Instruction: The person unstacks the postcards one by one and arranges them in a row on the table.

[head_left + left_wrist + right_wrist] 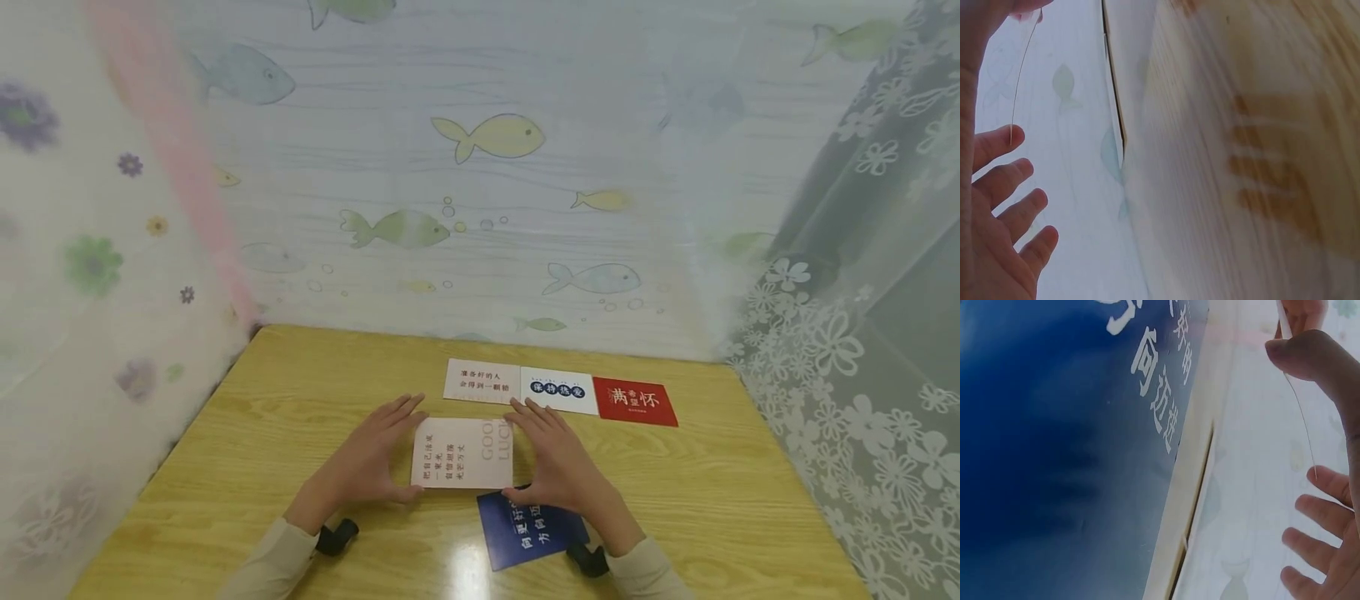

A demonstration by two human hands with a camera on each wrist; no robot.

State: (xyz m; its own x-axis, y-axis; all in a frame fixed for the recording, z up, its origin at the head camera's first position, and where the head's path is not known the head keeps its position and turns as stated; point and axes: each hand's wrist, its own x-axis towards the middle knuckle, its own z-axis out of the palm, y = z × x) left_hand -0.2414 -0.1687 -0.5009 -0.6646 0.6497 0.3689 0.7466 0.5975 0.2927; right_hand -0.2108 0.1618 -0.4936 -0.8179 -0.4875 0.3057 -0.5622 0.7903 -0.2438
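Observation:
A pale pink card (465,458) with dark writing and the words "GOOD LUCK" is held by its two ends above the wooden table. My left hand (363,462) grips the left end between thumb and forefinger, and the other fingers stand spread. At the opposite end, the thumb and forefinger of my right hand (561,458) hold it the same way. Both wrist views catch the card edge-on (1016,87) as a thin, slightly bowed line. Below the right hand lies a dark blue card (1072,425) with white characters, partly hidden by that hand in the head view.
Along the back of the table (262,417) lies a row: a pale pink card (480,382), a white card with blue circles (558,404) and a red card (636,402). Fish-printed cloth (495,283) hangs behind; a lace curtain (847,400) hangs at right.

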